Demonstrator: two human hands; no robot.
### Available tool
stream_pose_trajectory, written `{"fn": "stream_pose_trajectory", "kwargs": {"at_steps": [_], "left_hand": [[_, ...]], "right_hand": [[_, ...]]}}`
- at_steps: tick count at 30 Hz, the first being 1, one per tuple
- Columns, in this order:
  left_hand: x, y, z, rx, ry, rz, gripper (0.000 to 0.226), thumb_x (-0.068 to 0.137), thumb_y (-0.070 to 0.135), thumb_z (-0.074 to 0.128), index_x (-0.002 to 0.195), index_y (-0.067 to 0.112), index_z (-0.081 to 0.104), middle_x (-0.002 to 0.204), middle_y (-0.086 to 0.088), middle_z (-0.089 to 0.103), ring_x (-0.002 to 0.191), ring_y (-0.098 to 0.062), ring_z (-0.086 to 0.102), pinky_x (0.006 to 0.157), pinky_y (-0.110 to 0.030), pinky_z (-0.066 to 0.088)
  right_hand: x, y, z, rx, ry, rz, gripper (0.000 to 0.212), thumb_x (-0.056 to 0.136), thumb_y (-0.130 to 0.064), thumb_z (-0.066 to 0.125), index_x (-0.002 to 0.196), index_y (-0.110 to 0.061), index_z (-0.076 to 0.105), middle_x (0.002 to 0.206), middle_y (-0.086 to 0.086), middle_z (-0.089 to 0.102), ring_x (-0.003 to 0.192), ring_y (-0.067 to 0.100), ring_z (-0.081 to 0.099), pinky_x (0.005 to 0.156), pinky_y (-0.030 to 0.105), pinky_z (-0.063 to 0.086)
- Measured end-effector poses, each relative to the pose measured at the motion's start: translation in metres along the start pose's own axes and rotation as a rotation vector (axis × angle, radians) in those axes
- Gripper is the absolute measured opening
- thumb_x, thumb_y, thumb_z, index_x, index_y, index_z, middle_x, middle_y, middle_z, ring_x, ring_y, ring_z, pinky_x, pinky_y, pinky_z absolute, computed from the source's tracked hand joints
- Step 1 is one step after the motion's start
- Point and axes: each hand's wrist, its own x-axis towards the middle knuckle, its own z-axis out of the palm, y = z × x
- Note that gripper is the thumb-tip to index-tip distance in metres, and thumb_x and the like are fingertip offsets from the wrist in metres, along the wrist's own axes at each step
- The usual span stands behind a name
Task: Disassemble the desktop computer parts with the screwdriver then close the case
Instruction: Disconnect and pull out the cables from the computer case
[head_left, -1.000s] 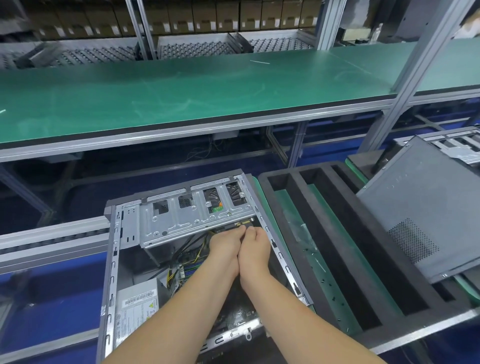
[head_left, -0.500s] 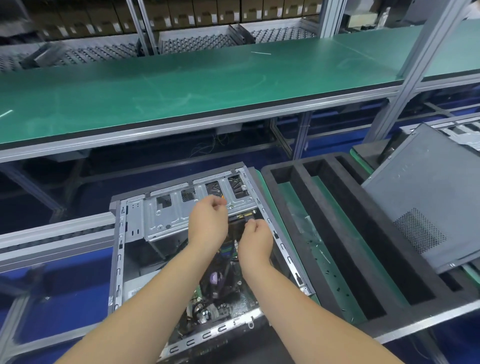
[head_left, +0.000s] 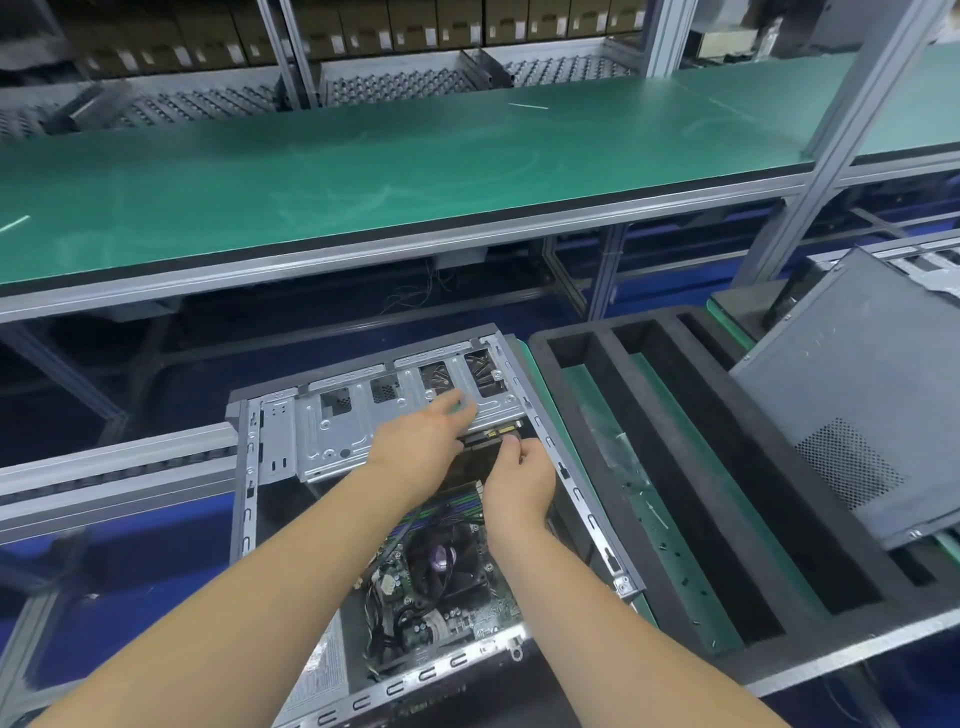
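Clearly the job is sitting somewhere in its middle stretch: the desktop case (head_left: 415, 519) is lying open in the lower centre of the frame with its side panel (head_left: 857, 447) already off and leaning at the right edge of the picture, over the far end of the black foam tray (head_left: 675, 467). Inside, the cooler fan (head_left: 447, 561) and the green motherboard (head_left: 467, 618) around it are looking fully in place, cables are still running across the board, and the silver drive cage (head_left: 363, 426) is sitting fixed along the upper part of the case, so most of the stripping appears to be still ahead, and the closing too. The right hand (head_left: 519, 483) is pinching the end of a dark flat part (head_left: 483, 457) with gold contacts showing just under the cage's right end; whether this is a card or a drive I cannot tell, nor whether it is free yet. The left hand (head_left: 421, 441) is reaching over the cage with fingers stretched out and loose, resting on or just above the metal and gripping nothing. No screwdriver is showing anywhere in the frame. The tray's long slots seem mostly unfilled, apart from a few small bits that could be screws, which suggests few parts are out so far.
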Motion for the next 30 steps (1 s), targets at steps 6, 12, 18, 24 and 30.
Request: {"fn": "stream_pose_trajectory", "kwargs": {"at_steps": [6,12,18,24,30], "left_hand": [[0.007,-0.002,0.003,0.038,-0.032,0.007,0.043,0.109,0.023,0.039,0.150,0.034,0.031,0.167,0.016,0.019,0.125,-0.028,0.059,0.075,-0.041,0.057],[0.014,-0.001,-0.002,0.116,-0.099,0.020,0.051,0.108,0.017,0.042,0.155,0.031,0.027,0.169,0.011,0.017,0.126,-0.030,0.057,0.072,-0.039,0.051],[0.019,-0.001,-0.005,0.163,-0.126,0.033,0.045,0.110,0.023,0.037,0.154,0.029,0.031,0.167,0.006,0.024,0.127,-0.032,0.057,0.076,-0.042,0.051],[0.018,-0.002,-0.002,0.166,-0.117,0.041,0.044,0.110,0.023,0.038,0.153,0.027,0.033,0.166,0.004,0.026,0.127,-0.031,0.056,0.079,-0.042,0.053],[0.016,0.001,0.000,0.204,-0.080,0.040,0.040,0.108,0.019,0.044,0.147,0.024,0.038,0.149,0.001,0.044,0.108,-0.029,0.063,0.061,-0.037,0.046]], "right_hand": [[0.002,0.004,0.000,0.017,-0.003,-0.014,0.040,0.108,-0.028,0.047,0.071,-0.014,0.044,0.062,0.000,0.043,0.056,0.015,0.037,0.052,0.031,0.030],[0.001,0.006,0.001,0.029,-0.002,-0.030,0.039,0.108,-0.029,0.049,0.072,-0.015,0.044,0.062,-0.003,0.042,0.056,0.014,0.035,0.053,0.031,0.031],[0.001,0.007,0.002,0.064,0.005,-0.036,0.038,0.108,-0.030,0.049,0.072,-0.015,0.047,0.065,0.001,0.048,0.059,0.017,0.041,0.056,0.032,0.037],[0.002,0.008,0.004,0.120,-0.007,0.001,0.038,0.107,-0.032,0.049,0.072,-0.016,0.047,0.069,0.007,0.049,0.064,0.022,0.044,0.061,0.039,0.041],[0.003,0.009,0.003,0.088,-0.004,-0.031,0.039,0.107,-0.030,0.048,0.071,-0.017,0.047,0.067,0.004,0.047,0.063,0.022,0.044,0.061,0.039,0.044]]}}
